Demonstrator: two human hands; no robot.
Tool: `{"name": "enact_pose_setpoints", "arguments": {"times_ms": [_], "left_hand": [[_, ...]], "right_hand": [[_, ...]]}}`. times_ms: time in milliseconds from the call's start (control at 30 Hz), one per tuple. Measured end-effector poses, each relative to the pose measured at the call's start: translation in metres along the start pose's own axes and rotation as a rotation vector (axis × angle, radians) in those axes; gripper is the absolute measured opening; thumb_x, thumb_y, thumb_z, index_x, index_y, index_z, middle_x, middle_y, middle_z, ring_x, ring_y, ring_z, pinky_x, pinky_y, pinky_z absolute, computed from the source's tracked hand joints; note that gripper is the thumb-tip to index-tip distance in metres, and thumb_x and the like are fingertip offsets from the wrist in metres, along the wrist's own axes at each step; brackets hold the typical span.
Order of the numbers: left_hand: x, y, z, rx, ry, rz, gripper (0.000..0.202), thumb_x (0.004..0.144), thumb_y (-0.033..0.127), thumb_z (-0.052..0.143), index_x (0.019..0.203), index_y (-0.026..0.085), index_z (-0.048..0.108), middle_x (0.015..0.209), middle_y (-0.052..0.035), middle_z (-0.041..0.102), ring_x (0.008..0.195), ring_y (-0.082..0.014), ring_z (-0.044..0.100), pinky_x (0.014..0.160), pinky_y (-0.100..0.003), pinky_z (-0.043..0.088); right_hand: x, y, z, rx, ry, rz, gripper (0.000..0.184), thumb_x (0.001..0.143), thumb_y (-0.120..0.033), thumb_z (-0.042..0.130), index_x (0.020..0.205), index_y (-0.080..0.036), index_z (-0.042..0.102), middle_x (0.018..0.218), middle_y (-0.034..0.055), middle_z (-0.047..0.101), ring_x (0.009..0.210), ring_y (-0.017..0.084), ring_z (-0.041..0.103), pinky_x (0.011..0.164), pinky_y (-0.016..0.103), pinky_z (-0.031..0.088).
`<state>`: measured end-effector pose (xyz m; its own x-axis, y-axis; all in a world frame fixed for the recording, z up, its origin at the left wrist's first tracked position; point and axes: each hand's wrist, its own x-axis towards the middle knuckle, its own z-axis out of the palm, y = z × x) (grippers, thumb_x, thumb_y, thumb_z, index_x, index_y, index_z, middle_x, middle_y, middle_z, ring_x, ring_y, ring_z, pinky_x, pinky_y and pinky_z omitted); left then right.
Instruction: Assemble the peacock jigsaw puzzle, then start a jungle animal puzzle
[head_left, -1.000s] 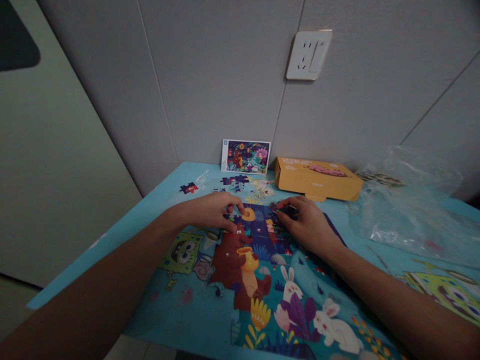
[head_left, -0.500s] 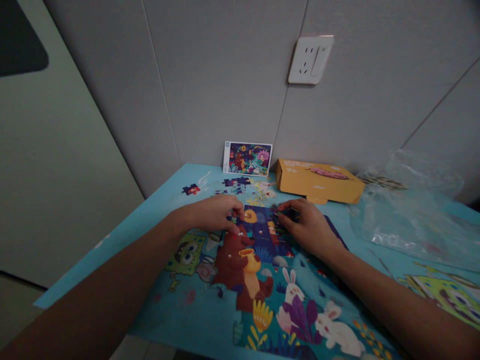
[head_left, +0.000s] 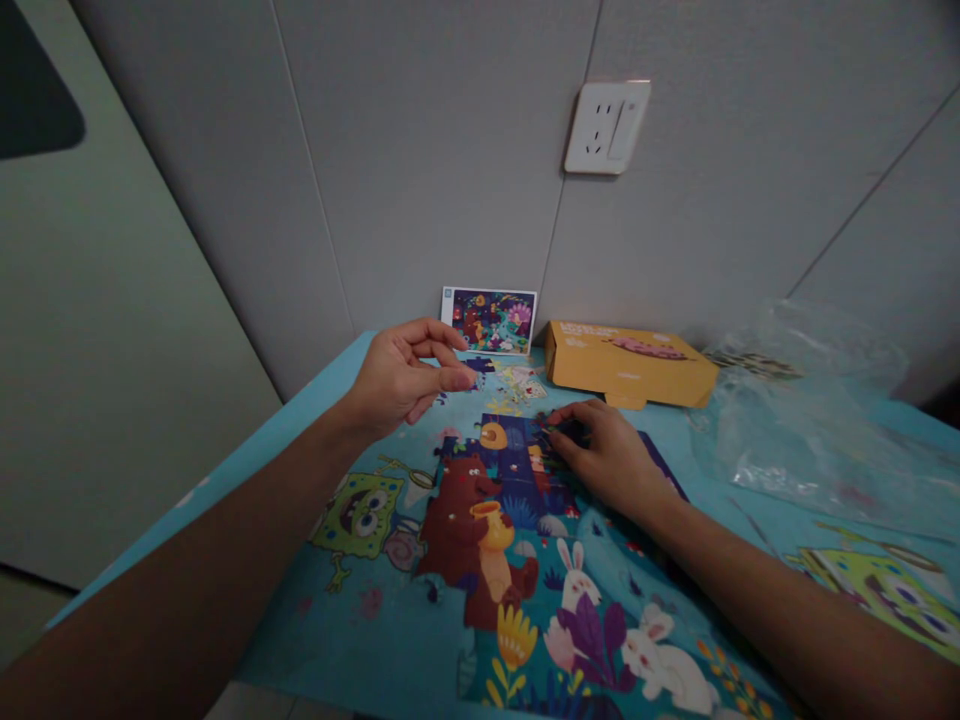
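My left hand [head_left: 411, 372] is raised over the table to the left of the puzzle's top edge. Its fingers are apart and nothing shows between them. Below it lies a partly joined jigsaw puzzle [head_left: 480, 530] with a brown bear, white rabbits and flowers. At the puzzle's upper right edge, my right hand [head_left: 600, 445] has thumb and index finger closed on a small dark puzzle piece [head_left: 543, 421]. The palm hides part of the puzzle beneath. A few loose puzzle pieces [head_left: 480, 365] lie beyond the left hand, partly covered by it.
A picture card [head_left: 491, 320] leans against the wall. Beside it stands a yellow box [head_left: 630, 368]. Clear plastic bags [head_left: 817, 430] lie at the right. The blue tablecloth [head_left: 337, 640] carries cartoon prints. A socket plate [head_left: 607, 127] is on the wall.
My left hand has lifted off the bear's upper left part and moved up and left, baring the puzzle edge there. My right hand stays at the upper right edge. The view has shifted slightly.
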<state>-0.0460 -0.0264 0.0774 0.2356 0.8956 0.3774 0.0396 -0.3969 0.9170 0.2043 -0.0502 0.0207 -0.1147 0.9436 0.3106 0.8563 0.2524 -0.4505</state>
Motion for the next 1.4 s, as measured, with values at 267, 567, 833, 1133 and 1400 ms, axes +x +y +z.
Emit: {"name": "enact_pose_setpoints", "arguments": {"times_ms": [267, 567, 833, 1133, 1400], "left_hand": [[0.001, -0.025, 0.002, 0.58, -0.676, -0.189, 0.017, 0.065, 0.019, 0.074, 0.08, 0.017, 0.067, 0.064, 0.0029, 0.069, 0.057, -0.0099, 0.06, 0.053, -0.019, 0.04], [0.013, -0.032, -0.036, 1.328, 0.048, -0.297, 0.025, 0.084, 0.026, 0.054, 0.103, 0.017, 0.068, 0.108, -0.0176, 0.066, 0.093, -0.0311, 0.062, 0.074, -0.039, 0.045], [0.014, -0.055, -0.061, 1.459, -0.064, -0.603, 0.041, 0.082, 0.045, 0.058, 0.109, 0.015, 0.066, 0.118, -0.0221, 0.058, 0.1, -0.0334, 0.061, 0.08, -0.038, 0.048], [0.02, -0.066, -0.081, 1.432, 0.028, -0.519, 0.03, 0.081, 0.035, 0.057, 0.098, 0.012, 0.065, 0.109, -0.0237, 0.066, 0.098, -0.0347, 0.063, 0.074, -0.037, 0.046], [0.018, -0.031, -0.032, 0.533, 0.098, -0.285, 0.025, 0.077, 0.037, 0.065, 0.089, 0.015, 0.064, 0.056, 0.0, 0.059, 0.042, -0.0089, 0.045, 0.042, -0.022, 0.031]], "right_hand": [[0.0, -0.001, 0.0, 0.013, 0.008, -0.003, 0.014, 0.08, -0.018, 0.061, 0.092, -0.017, 0.07, 0.096, 0.009, 0.066, 0.094, 0.024, 0.059, 0.086, 0.036, 0.043], [0.0, -0.002, -0.002, 0.021, -0.002, -0.006, 0.014, 0.08, -0.016, 0.061, 0.091, -0.017, 0.069, 0.097, 0.0089, 0.066, 0.095, 0.023, 0.058, 0.088, 0.036, 0.042], [0.0, -0.002, 0.0, 0.014, 0.007, -0.01, 0.013, 0.079, -0.018, 0.062, 0.089, -0.018, 0.07, 0.095, 0.0081, 0.066, 0.094, 0.024, 0.058, 0.086, 0.036, 0.042], [-0.002, 0.0, 0.001, 0.028, 0.007, -0.025, 0.015, 0.08, -0.018, 0.06, 0.091, -0.018, 0.07, 0.096, 0.0088, 0.065, 0.093, 0.023, 0.058, 0.086, 0.035, 0.042], [-0.004, -0.005, -0.002, 0.143, 0.024, -0.056, 0.01, 0.083, -0.022, 0.06, 0.087, -0.017, 0.068, 0.092, 0.0077, 0.066, 0.092, 0.022, 0.059, 0.084, 0.034, 0.043]]}}
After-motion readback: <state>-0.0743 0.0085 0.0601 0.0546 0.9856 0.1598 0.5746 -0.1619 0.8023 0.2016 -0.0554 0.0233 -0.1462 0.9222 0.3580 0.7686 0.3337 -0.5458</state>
